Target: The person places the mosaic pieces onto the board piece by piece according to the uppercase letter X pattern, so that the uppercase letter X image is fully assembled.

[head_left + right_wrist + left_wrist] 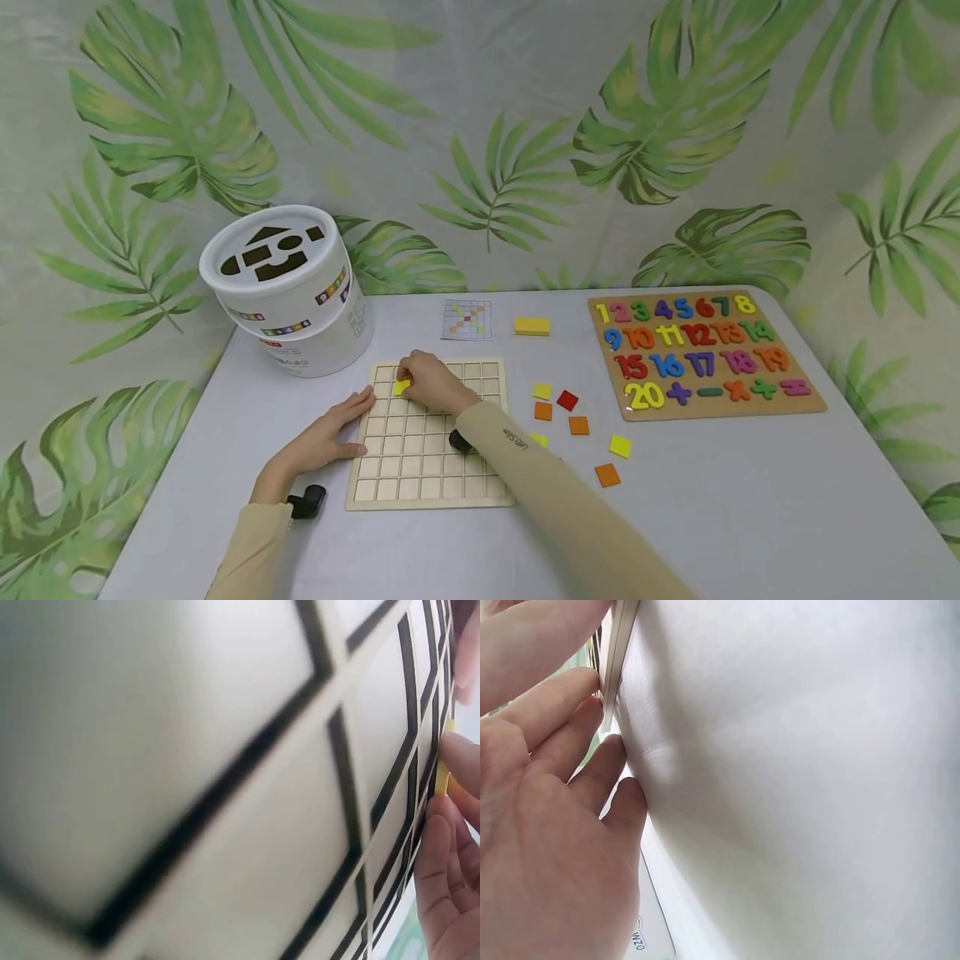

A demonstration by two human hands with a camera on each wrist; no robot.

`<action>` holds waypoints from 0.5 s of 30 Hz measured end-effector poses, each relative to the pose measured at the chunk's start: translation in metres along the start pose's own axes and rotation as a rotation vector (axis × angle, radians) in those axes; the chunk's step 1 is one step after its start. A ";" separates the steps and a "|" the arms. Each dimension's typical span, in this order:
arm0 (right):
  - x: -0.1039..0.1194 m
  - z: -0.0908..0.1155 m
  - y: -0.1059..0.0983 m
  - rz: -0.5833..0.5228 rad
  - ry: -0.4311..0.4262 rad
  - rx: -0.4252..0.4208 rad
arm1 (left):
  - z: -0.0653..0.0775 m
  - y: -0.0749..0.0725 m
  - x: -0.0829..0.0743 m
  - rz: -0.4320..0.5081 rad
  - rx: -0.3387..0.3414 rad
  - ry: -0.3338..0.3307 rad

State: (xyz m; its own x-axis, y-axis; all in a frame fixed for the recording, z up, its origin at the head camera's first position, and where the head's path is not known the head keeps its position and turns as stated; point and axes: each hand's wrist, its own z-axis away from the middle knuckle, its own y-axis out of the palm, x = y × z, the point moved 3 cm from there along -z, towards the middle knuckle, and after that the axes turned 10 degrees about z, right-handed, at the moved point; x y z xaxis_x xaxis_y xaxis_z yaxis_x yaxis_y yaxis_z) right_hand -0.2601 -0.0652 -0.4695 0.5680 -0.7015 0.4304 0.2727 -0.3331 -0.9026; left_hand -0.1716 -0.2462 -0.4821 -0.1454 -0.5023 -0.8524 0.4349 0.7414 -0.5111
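A pale wooden grid board point(412, 467) lies on the white table. At its upper left my right hand point(435, 385) pinches a yellow square tile point(401, 387) between thumb and fingertips, over the grid's second row. The right wrist view catches this tile point(442, 780) edge-on, right at the board's surface. My left hand point(324, 440) rests along the board's left edge, fingers extended and thumb lower down. In the left wrist view its fingertips meet the side of the board point(617, 660).
Right of the board lie loose orange point(579, 426), red point(567, 400) and yellow point(620, 446) tiles. Behind it are a pattern card point(467, 320) and a yellow block point(532, 326). A white bucket point(292, 292) with a shape-hole lid stands back left, a number puzzle board point(720, 406) at right.
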 end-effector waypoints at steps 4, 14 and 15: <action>0.003 -0.003 0.002 0.032 0.015 0.010 | -0.001 0.001 0.000 0.004 -0.004 0.010; -0.013 0.018 -0.016 -0.111 0.017 -0.017 | -0.002 0.001 0.002 -0.019 -0.004 0.003; -0.018 0.024 -0.021 -0.144 0.019 -0.024 | -0.001 0.001 0.002 -0.017 -0.005 -0.005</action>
State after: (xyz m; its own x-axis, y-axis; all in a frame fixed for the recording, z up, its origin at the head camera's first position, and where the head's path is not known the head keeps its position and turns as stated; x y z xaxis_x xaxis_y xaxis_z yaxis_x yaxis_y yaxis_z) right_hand -0.2578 -0.0306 -0.4587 0.5095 -0.6573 0.5553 0.3317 -0.4455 -0.8316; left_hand -0.1726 -0.2457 -0.4845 -0.1482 -0.5175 -0.8427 0.4276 0.7349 -0.5265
